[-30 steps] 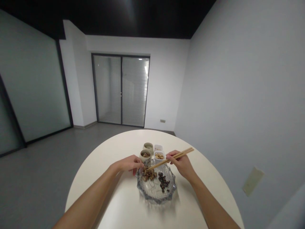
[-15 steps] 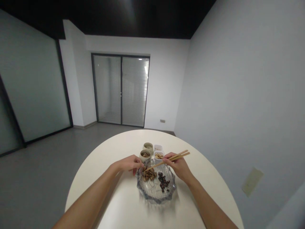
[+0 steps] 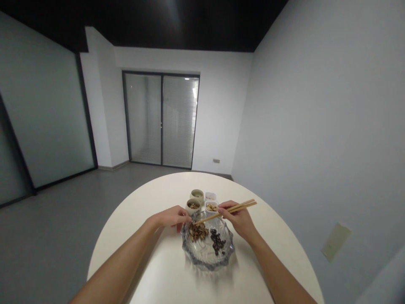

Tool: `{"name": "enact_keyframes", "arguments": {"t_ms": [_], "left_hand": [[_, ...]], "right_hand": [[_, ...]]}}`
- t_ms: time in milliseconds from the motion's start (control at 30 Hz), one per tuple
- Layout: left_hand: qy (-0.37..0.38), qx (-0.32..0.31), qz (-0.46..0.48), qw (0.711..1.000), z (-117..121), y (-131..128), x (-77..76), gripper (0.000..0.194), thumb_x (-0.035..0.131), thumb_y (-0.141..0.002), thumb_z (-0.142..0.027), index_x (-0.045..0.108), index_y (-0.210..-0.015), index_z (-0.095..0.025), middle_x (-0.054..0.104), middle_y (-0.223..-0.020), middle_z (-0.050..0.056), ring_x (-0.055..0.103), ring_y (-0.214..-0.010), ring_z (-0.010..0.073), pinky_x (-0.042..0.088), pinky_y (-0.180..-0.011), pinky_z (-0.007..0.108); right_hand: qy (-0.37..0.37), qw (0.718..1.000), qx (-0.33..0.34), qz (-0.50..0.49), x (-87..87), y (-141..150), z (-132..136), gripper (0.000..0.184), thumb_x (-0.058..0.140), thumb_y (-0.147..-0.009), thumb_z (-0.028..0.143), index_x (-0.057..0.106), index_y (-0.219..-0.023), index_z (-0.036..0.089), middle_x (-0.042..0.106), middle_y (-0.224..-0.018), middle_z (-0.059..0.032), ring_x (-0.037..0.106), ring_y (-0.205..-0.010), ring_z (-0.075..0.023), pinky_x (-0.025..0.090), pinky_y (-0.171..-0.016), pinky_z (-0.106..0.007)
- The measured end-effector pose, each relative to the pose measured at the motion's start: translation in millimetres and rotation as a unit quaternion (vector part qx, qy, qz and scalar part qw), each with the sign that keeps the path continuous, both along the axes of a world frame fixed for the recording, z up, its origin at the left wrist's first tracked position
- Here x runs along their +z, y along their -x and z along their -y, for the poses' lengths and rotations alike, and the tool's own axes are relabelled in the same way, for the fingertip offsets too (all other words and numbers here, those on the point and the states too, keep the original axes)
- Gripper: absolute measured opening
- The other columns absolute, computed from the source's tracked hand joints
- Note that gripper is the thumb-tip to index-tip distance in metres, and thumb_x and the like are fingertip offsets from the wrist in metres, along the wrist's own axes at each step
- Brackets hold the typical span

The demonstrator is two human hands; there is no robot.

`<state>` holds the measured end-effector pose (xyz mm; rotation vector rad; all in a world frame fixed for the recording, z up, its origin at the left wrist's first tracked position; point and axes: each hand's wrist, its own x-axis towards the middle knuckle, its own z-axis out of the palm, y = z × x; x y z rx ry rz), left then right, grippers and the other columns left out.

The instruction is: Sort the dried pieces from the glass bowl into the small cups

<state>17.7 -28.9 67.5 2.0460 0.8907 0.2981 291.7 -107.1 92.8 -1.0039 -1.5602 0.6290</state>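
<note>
My right hand [image 3: 239, 218] grips a pair of wooden chopsticks [image 3: 246, 204], slanting down to the left. Their tips are over the back left of a scalloped clear glass bowl [image 3: 207, 265], close to a heap of brown striped pieces like seeds [image 3: 198, 233]. A separate pile of dark beans or dried berries [image 3: 217, 241] lies on the bowl's right side. From the left, my left hand [image 3: 175, 216] reaches to the bowl's back left rim, its fingers closed there; the fingertips are partly hidden. Whether the tips hold a piece is too small to tell.
Behind the bowl stand two greenish cups, the nearer cup [image 3: 193, 206] with brown pieces inside and the farther cup [image 3: 197, 194]. Beside them are a white tub [image 3: 211, 207] of pale nuts and another tub [image 3: 210, 196]. A red object [image 3: 179, 228] shows under my left hand. All rest on a round white table [image 3: 152, 274].
My right hand has shifted slightly right, and the chopstick tips have drawn up and right from the brown heap. My left hand stays at the bowl's rim.
</note>
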Motion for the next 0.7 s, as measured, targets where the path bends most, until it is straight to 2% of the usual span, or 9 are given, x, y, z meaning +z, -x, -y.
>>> {"name": "enact_keyframes", "arguments": {"t_ms": [267, 433, 700], "left_hand": [[0.001, -0.001, 0.010, 1.000, 1.1, -0.5, 0.7, 0.041, 0.056, -0.083, -0.054, 0.068, -0.084, -0.014, 0.057, -0.051, -0.002, 0.048, -0.045, 0.0116, 0.030, -0.044, 0.022], [0.007, -0.007, 0.018, 1.000, -2.5, 0.7, -4.5, 0.042, 0.056, -0.082, -0.055, 0.067, -0.084, -0.014, 0.058, -0.055, -0.001, 0.054, -0.049, 0.0135, 0.031, -0.044, 0.022], [0.002, -0.010, 0.010, 1.000, -2.4, 1.1, -2.2, 0.041, 0.055, -0.083, -0.053, 0.068, -0.084, -0.014, 0.058, -0.056, 0.000, 0.055, -0.050, 0.0135, 0.031, -0.045, 0.022]], "right_hand": [[-0.066, 0.995, -0.058, -0.048, -0.4, -5.9, -5.5, 0.024, 0.078, -0.076, 0.042, 0.076, -0.080, 0.018, 0.073, -0.073, -0.0051, 0.063, -0.059, -0.0170, 0.054, -0.055, -0.029], [-0.120, 0.984, -0.119, -0.063, -4.6, -2.1, -9.0, 0.023, 0.076, -0.078, 0.042, 0.077, -0.083, 0.020, 0.074, -0.079, -0.0060, 0.066, -0.067, -0.0196, 0.057, -0.061, -0.033], [-0.128, 0.982, -0.126, -0.061, -11.0, 12.6, -15.5, 0.021, 0.074, -0.080, 0.040, 0.078, -0.084, 0.020, 0.075, -0.081, -0.0065, 0.069, -0.072, -0.0217, 0.058, -0.067, -0.036]]}}
